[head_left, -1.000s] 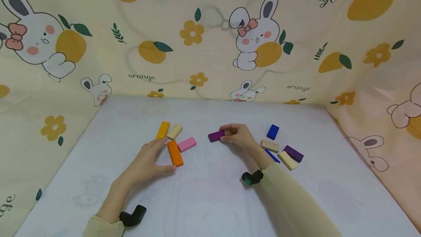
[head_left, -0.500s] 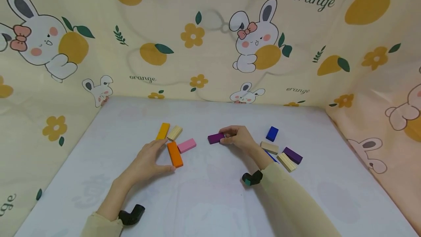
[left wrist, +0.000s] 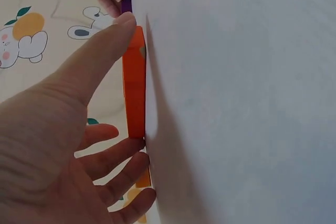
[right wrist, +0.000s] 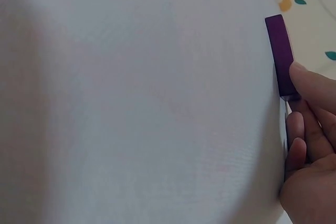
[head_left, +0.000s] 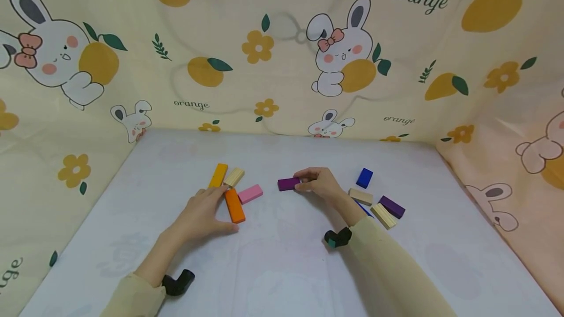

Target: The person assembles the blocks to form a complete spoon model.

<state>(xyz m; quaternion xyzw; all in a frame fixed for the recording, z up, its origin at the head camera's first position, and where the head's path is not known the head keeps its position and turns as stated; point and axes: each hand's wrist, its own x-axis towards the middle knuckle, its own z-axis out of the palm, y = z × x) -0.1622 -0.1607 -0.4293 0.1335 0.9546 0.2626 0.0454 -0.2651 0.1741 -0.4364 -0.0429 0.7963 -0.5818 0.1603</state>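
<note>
Two bare hands work over small coloured blocks on a white table (head_left: 282, 273), seen from above. The left hand (head_left: 200, 213) is spread wide around an orange block (head_left: 235, 206), thumb by its near end and index fingertip by its far end. That span fits the block's long side, probably to steady or frame it rather than clamp it; whether the skin presses on both ends, I cannot tell.

The right hand (head_left: 323, 184) pinches a purple block (head_left: 288, 184) between thumb and fingers, closed to the block's width. It grips only the right end, which leaves the other end sticking out free toward the left-hand group. Whether the purple block bears on the table is unclear.

A pink block (head_left: 250, 193) lies just beside the orange one, on the side facing the purple block, with a gap between pink and purple. Beyond the left fingertips lie a yellow block (head_left: 219, 175) and a plain wooden block (head_left: 234, 177). Near the right forearm, a blue block (head_left: 364, 178) and other pieces lie loosely grouped, untouched by the fingers.
</note>
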